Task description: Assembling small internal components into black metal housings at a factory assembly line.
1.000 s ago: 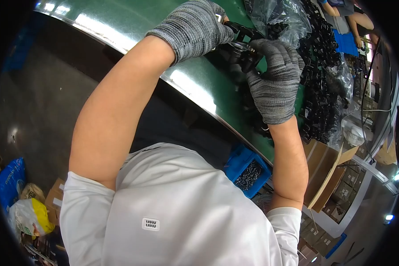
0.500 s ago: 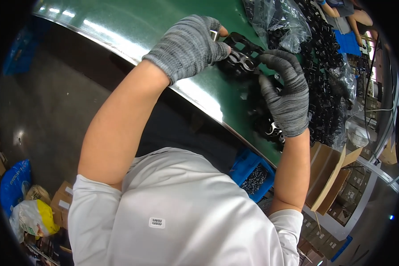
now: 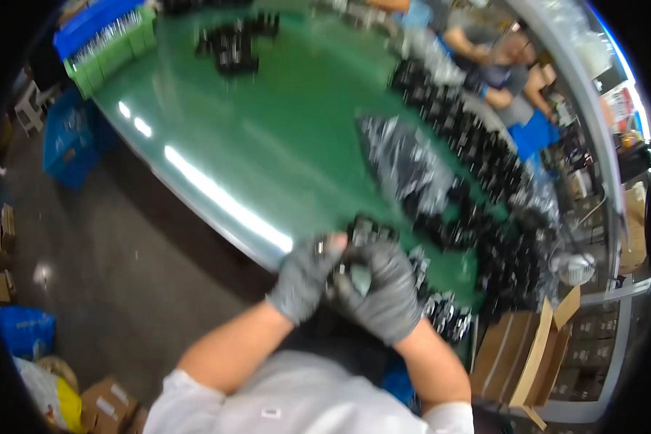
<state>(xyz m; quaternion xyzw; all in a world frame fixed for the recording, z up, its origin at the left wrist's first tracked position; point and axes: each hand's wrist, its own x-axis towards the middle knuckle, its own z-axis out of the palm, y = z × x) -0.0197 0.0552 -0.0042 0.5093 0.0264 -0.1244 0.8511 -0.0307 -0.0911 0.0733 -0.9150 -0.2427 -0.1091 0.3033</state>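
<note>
My left hand (image 3: 301,283) and my right hand (image 3: 385,295), both in grey knit gloves with some fingertips bare, meet over the near edge of a green table. Between them is a black bracket-like part (image 3: 372,228), smeared by motion. My left fingers are closed at its left side, with a small shiny metal piece (image 3: 320,247) showing near their tips. My right hand curls round the part from the right, its thumb bent below. What the fingertips touch is partly hidden. Several black and silver parts (image 3: 447,315) lie right of my right hand.
Black parts (image 3: 228,45) lie at the far left of the green table (image 3: 267,123). A clear plastic bag (image 3: 409,159) and a long heap of black parts (image 3: 477,145) cover the right. Green bin (image 3: 116,54) at far left; open carton (image 3: 517,354) at right; co-workers beyond.
The view has swung, showing more of the table's far left. My right hand, apart from the black part before, has come in against it and curled round it. My hands are closer together.
</note>
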